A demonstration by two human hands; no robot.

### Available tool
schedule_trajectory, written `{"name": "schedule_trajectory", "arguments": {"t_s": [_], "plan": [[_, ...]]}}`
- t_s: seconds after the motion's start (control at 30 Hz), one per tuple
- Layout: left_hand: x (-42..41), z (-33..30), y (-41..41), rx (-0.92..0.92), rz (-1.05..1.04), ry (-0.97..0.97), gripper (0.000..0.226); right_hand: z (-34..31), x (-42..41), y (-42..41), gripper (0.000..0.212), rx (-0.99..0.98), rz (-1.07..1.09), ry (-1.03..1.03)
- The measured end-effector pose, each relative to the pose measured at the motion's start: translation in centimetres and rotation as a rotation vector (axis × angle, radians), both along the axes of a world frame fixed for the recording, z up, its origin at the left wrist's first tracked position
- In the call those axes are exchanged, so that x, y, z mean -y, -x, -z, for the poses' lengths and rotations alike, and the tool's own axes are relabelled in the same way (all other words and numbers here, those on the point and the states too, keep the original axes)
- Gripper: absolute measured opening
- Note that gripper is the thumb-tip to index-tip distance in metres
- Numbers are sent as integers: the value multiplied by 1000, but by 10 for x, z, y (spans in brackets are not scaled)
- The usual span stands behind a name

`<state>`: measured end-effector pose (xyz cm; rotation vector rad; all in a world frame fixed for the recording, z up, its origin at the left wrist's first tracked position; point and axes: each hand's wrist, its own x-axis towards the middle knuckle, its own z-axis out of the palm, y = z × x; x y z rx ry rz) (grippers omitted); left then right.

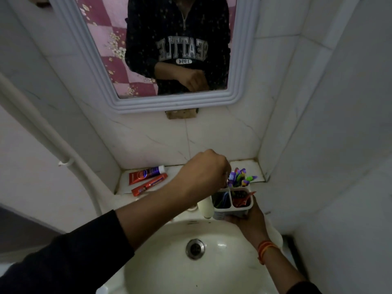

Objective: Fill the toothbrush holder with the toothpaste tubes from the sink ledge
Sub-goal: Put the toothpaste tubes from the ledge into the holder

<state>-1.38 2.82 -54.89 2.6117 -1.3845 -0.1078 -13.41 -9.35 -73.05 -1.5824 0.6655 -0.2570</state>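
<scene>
A white toothbrush holder (241, 210) with two compartments is held from below by my right hand (249, 219), just over the back right of the sink. Several colourful toothbrushes (240, 177) stick up behind it, and a red tube (244, 199) stands in its right compartment. My left hand (205, 170) is closed in a fist above the holder, its fingertips down among the toothbrushes; what they pinch is hidden. Two red toothpaste tubes lie on the ledge to the left: one with a white cap (146, 174), a slimmer one (149, 184) in front of it.
The white sink (161, 272) with its metal drain (195, 248) is right below. A white tap (205, 207) stands left of the holder. A mirror (169, 52) hangs on the tiled wall above. A white pipe (53, 143) runs down the left.
</scene>
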Motion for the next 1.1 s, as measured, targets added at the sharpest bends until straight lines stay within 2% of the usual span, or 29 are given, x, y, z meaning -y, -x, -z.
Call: {"name": "schedule_trajectory", "arguments": {"t_s": [0.07,0.2,0.37,0.5,0.6,0.67,0.73,0.83,0.93,1.03,1.1], "plan": [[-3,-11,0,25,-5,37,28,-1,0,-2,68,36,20,-36],[1,-5,2,-61,-17,-55,25,3,0,-2,75,26,1,-12],[2,29,10,-125,28,-172,21,1,0,-1,67,71,-18,36],[-22,17,-9,-266,-55,102,20,6,0,-1,70,50,-19,54],[-55,19,-31,-222,-216,193,21,8,1,-1,74,54,-23,76],[-78,42,-48,-186,-296,57,24,12,1,-3,78,56,-25,76],[-97,74,-61,-194,-337,-186,32,12,1,-3,76,62,-24,43],[-123,120,-68,-209,-321,-441,42,15,1,-4,75,55,-11,51],[-137,149,-69,-111,-261,-561,32,16,2,-3,85,9,2,109],[-145,157,-71,-38,-220,-572,24,22,4,-2,86,1,13,115],[-149,155,-73,-52,-208,-565,25,18,1,-2,83,-5,12,132]]}}
